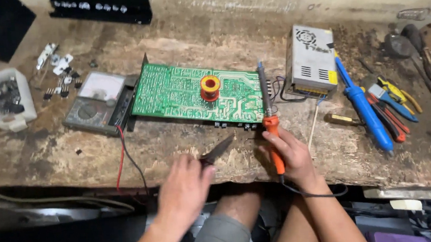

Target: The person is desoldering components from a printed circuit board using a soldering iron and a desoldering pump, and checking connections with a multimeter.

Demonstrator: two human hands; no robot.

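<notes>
Right grip [292, 151] grasps orange soldering iron [270, 117], tip over green circuit board [193, 93]; left grip [184, 186] grasps pliers [216, 152] just below board, on counter [51, 152]

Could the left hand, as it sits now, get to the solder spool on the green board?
Probably yes. The left hand holds dark pliers pointing toward the green circuit board, and the worn bench between it and the solder spool looks free of obstacles.

Orange-handled soldering iron [271, 117] tip-up over board edge; dark pliers [216, 152] on bench.
</notes>
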